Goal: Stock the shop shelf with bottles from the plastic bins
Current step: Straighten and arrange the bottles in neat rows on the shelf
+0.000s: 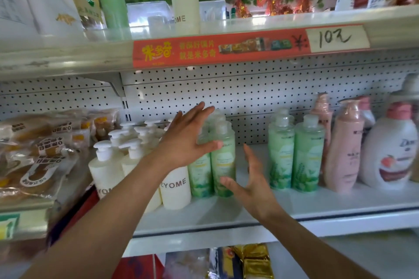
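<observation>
My right hand (pixel 254 184) is spread flat, thumb just touching the nearest pale green plastic bottle (pixel 223 161), and my left hand (pixel 188 140), fingers straight, is laid over the tops of that pair on the white metal shelf (pixel 317 201). I judge I should press them evenly toward the white pump bottles (pixel 176 186), pushing low so nothing tips. The bottles stand upright, long axis vertical, caps up, labels forward.
</observation>
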`<move>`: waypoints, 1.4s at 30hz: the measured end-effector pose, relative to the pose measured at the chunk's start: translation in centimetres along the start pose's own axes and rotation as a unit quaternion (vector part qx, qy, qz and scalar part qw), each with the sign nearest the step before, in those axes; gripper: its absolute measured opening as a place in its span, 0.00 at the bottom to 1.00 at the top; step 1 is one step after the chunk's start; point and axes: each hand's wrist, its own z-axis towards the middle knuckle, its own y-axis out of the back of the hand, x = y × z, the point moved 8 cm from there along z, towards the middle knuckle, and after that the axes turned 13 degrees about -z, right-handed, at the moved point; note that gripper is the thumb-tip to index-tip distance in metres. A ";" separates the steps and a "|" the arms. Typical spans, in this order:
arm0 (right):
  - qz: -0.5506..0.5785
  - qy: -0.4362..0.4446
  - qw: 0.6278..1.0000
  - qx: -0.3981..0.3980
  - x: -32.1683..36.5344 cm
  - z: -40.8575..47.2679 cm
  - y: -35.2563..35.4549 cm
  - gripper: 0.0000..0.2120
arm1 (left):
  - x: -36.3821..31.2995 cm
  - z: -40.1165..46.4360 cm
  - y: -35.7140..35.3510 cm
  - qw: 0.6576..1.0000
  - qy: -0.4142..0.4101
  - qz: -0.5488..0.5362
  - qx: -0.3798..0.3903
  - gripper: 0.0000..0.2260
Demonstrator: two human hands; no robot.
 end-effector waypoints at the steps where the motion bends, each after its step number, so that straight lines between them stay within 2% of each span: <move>1: -0.011 0.006 1.000 -0.024 -0.2 -0.6 1.0 0.43 | -1.4 -0.4 -0.3 0.999 -0.031 -0.003 -0.033 0.35; 4: -0.041 0.033 0.992 -0.111 -0.8 -2.0 4.2 0.31 | -5.5 -1.3 -2.3 0.990 -0.105 -0.045 -0.078 0.30; 7: -0.062 0.044 0.977 -0.200 -2.0 -3.3 7.3 0.25 | -9.0 -1.0 -5.0 0.984 -0.129 -0.114 -0.054 0.29; 9: -0.058 0.034 0.970 -0.232 -3.1 -3.8 9.0 0.24 | -10.3 -0.1 -6.9 0.981 -0.115 -0.156 -0.030 0.29; 12: -0.047 0.011 0.974 -0.222 -4.7 -3.9 10.0 0.25 | -10.7 2.2 -8.6 0.974 -0.067 -0.215 -0.010 0.29; 16: -0.061 0.000 0.986 -0.158 -5.6 -3.9 9.3 0.28 | -10.4 5.9 -8.9 0.954 0.010 -0.300 -0.019 0.28; 19: -0.065 -0.020 0.991 -0.112 -6.0 -3.9 8.3 0.30 | -10.9 7.9 -9.2 0.944 0.049 -0.326 -0.006 0.23; 23: -0.081 -0.043 0.991 -0.094 -6.7 -3.6 7.7 0.33 | -10.7 8.9 -8.9 0.955 0.053 -0.292 -0.019 0.15; 30: -0.139 -0.058 0.985 -0.078 -7.0 -2.8 6.5 0.40 | -9.4 8.4 -8.0 0.961 0.024 -0.273 0.025 0.15; 32: -0.149 -0.067 0.984 -0.075 -7.0 -2.3 6.1 0.38 | -9.1 7.9 -7.5 0.959 0.019 -0.279 0.038 0.15; 34: -0.154 -0.071 0.981 -0.090 -7.0 -1.9 6.1 0.32 | -9.0 7.3 -6.9 0.959 0.017 -0.278 0.043 0.15; 37: -0.164 -0.063 0.980 -0.090 -6.5 -1.3 5.9 0.27 | -8.9 6.2 -5.9 0.980 -0.001 -0.194 0.049 0.18; 42: -0.160 -0.046 0.983 -0.078 -6.0 0.0 4.8 0.28 | -7.4 4.1 -3.7 0.998 -0.035 -0.049 0.021 0.22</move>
